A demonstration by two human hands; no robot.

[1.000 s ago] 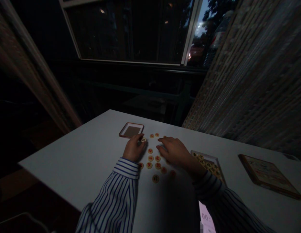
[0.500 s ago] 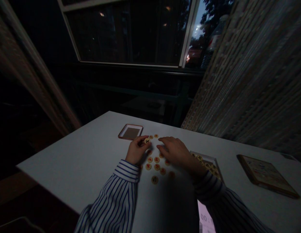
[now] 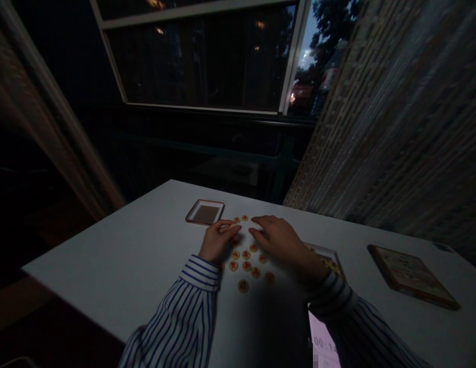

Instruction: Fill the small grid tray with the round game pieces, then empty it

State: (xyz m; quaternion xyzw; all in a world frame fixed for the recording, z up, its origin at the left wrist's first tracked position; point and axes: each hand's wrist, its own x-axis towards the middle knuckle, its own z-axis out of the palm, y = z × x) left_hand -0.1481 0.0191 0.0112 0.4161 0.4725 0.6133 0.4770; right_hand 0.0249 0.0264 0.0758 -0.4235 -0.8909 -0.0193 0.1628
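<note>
Left hand (image 3: 218,240) first: the fingers are curled in, with thumb and forefinger drawn together at the tips. A pale sliver shows there, but the light is too dim to say whether it's a disc. Right hand (image 3: 278,237) lies palm down just beside it, fingers loosely spread and pointing toward the left hand. The two sets of fingertips are near each other but apart.

Under and between the hands sits the cluster of round discs (image 3: 245,255), pale with red marks, lying flat on the white table (image 3: 126,266). Some are tucked beneath the right palm's edge. One lone disc (image 3: 243,285) lies apart from the cluster, on the near side between the wrists. A couple more discs (image 3: 241,219) sit just beyond the left fingertips.

Past the left hand, just beyond those two, there's a small square tray (image 3: 205,212) with a reddish rim. Right behind the right wrist is an open box (image 3: 332,255) with more pieces in it, partly hidden by the arm. Well out to the right of that hand lies a flat framed board (image 3: 412,276). Both arms wear striped sleeves (image 3: 184,317).

Beyond the table there's a dark window (image 3: 203,56), and a brick wall (image 3: 394,128) rises on the right-hand side.
</note>
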